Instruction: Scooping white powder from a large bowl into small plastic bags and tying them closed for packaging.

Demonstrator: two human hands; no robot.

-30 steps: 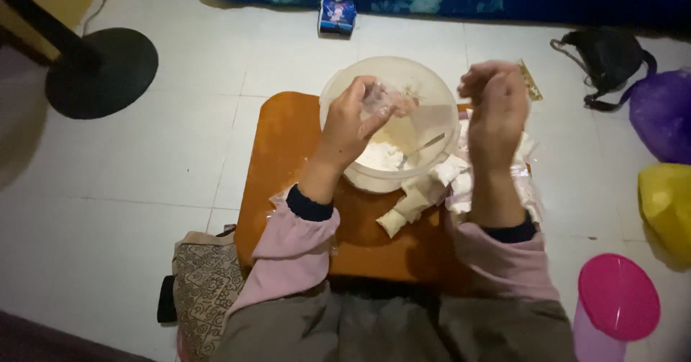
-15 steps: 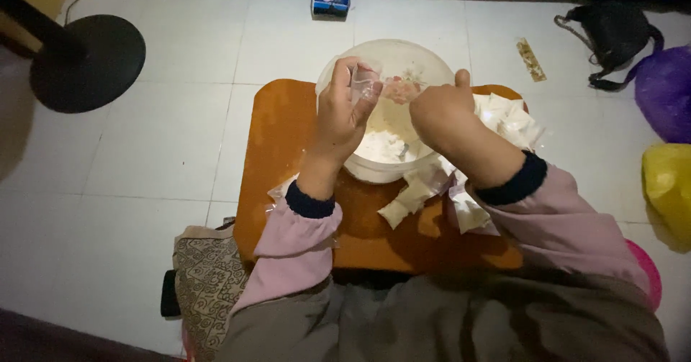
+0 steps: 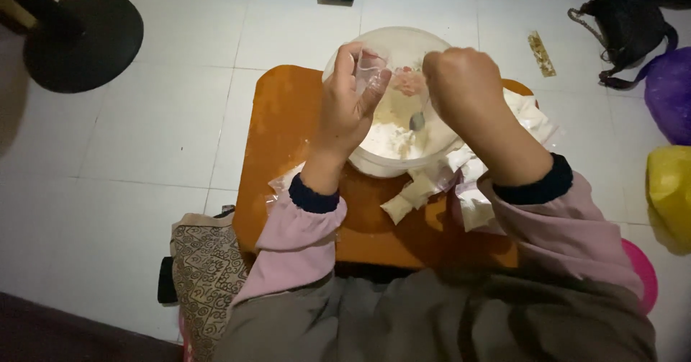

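A low orange table (image 3: pixel 288 124) is standing on a white tiled floor (image 3: pixel 144 160), carrying a pale plastic bowl (image 3: pixel 432 45) of white powder, with small white-filled plastic packets (image 3: pixel 410 200) lying just beside the bowl.

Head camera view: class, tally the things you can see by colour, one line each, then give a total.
Orange: 1, the low table
White: 1, the bowl
Black: 2, the round stand base and the bag
Purple: 1, a bag
Yellow: 1, a bag
Pink: 1, a lid
Total: 7
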